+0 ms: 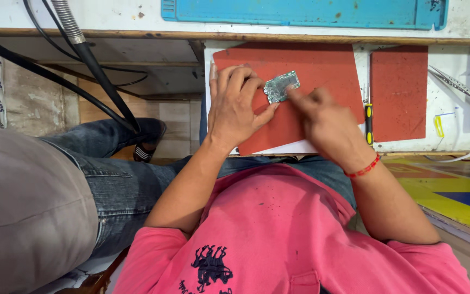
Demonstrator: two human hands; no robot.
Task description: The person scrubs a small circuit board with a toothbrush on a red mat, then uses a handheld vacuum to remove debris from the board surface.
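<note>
A small green circuit board (pixel 282 85) lies on a red mat (pixel 322 68) on a white pull-out tray. My left hand (pixel 236 106) rests on the mat and pinches the board's left edge between thumb and fingers. My right hand (pixel 325 122) reaches in from the right, its fingertips pressed on the board's lower right corner. A red thread band circles my right wrist.
A second red mat (pixel 399 92) lies to the right, with a yellow-and-black screwdriver (pixel 368 118) between the mats and metal tweezers (pixel 459 86) further right. A blue mat (pixel 305 12) sits on the bench above. Black cables (pixel 91 60) hang at left, beside another person's jeans-clad leg (pixel 99 163).
</note>
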